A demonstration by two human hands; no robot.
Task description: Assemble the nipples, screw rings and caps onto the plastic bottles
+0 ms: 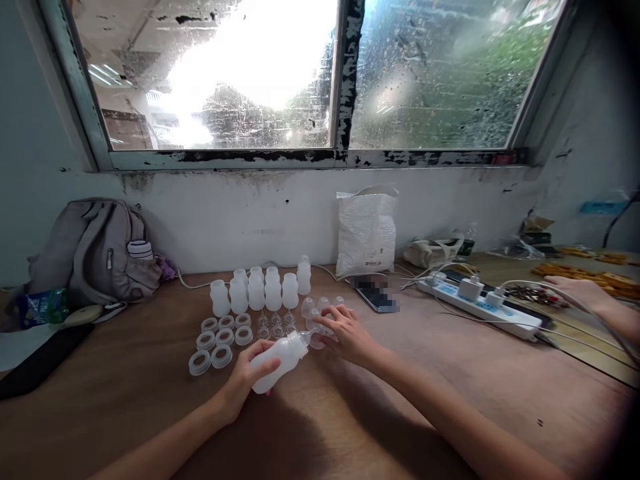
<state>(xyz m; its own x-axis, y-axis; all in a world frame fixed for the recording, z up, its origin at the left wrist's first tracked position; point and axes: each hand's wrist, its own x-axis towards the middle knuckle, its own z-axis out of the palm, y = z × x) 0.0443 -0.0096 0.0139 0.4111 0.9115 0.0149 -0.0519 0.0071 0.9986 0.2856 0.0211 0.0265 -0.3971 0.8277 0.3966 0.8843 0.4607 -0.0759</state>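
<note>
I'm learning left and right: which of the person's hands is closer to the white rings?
The left hand: it holds a bottle close beside the rings. The right hand is farther off, by the clear caps.

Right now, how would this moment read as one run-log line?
left hand: holds tilted bottle | right hand: by clear domes | nearby: translucent rings, upright bottles

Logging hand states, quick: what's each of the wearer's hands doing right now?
Left hand: closed around a white bottle.
Right hand: at the clear caps; whether it grips one cannot be told.
</note>
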